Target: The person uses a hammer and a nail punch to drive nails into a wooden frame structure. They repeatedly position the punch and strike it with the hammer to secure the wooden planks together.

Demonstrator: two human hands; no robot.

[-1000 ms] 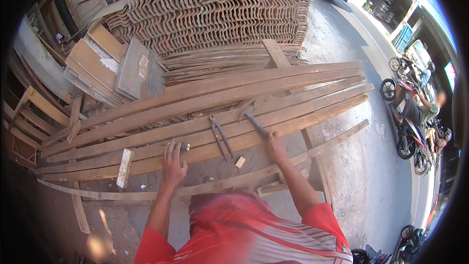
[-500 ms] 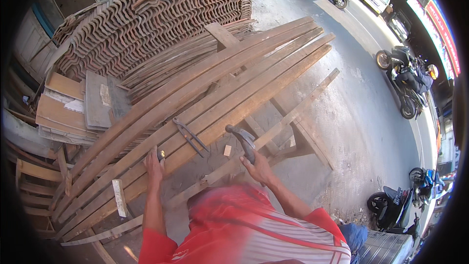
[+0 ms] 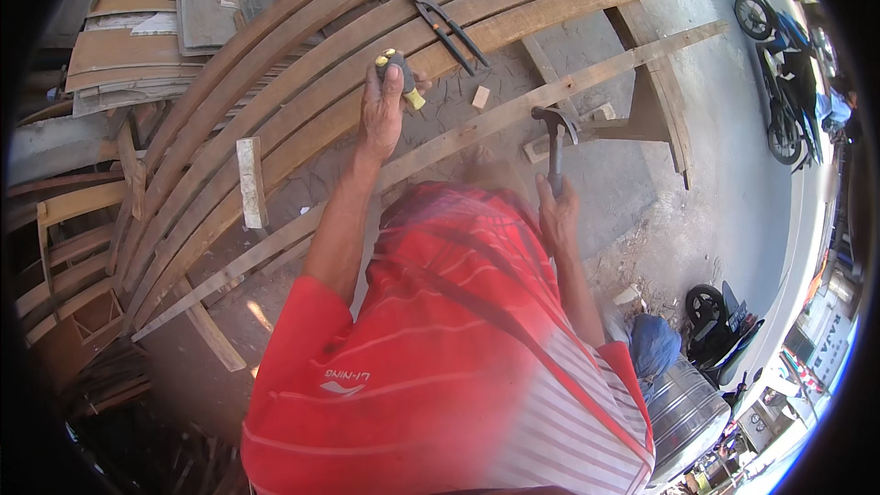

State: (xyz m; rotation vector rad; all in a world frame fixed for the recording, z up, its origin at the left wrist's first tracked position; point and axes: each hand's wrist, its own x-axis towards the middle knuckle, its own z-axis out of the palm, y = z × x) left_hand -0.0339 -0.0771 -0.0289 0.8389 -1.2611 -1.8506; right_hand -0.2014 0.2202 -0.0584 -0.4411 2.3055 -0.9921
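Observation:
My left hand (image 3: 380, 110) is closed around a short yellow-and-black handled tool (image 3: 396, 73), raised over the front wooden beam (image 3: 321, 124). The tool's exact kind does not show. My right hand (image 3: 558, 211) grips the handle of a claw hammer (image 3: 555, 142), its head up and pointing away from me. Beyond the left hand, a pair of long-handled pincers (image 3: 446, 29) lies across the beams, jaws on the wood and handles over the near edge. A thin wooden strip (image 3: 513, 117) runs between me and the beams, close to the hammer.
A small wood block (image 3: 480, 97) lies past the strip. A pale wood offcut (image 3: 250, 181) rests across the beams at left. Stacked boards (image 3: 137, 60) stand far left, and a wooden trestle (image 3: 655, 96) supports the right side. Parked motorbikes (image 3: 779, 82) line the road at right.
My view has swung downward and right. The left hand has lifted from the beam, showing more of the handled tool. The hammer, still in my right hand, now points more upright.

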